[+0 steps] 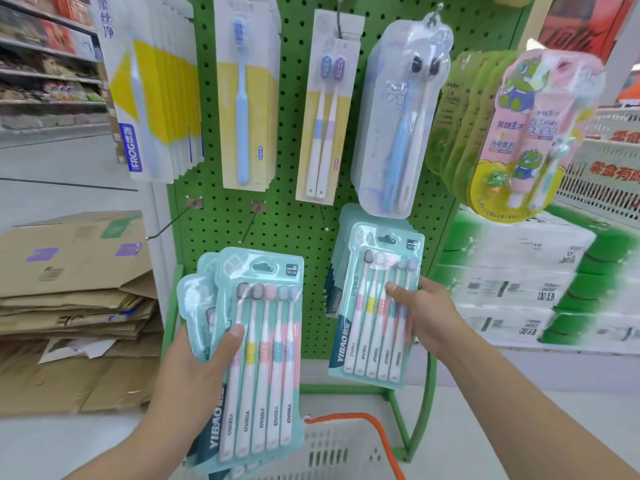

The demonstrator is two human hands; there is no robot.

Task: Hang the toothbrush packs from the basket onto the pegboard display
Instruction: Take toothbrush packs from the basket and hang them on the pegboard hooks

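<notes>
Hanging step under way: the left hand gripped a fanned stack of teal five-brush blister packs, thumb on top, above the white plastic basket. The right hand pinched one matching teal pack at a filled peg on the green pegboard. Bare wire hooks left of it offered room; each pack's slot must be threaded.

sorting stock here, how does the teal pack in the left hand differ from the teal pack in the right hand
The left hand grips several teal packs fanned in a stack, low over the basket; the right hand holds a single teal pack. The stack is away from the pegboard, while the single pack is raised against packs already hanging there. Both show five toothbrushes with pastel handles and the same YIBNO branding.
</notes>
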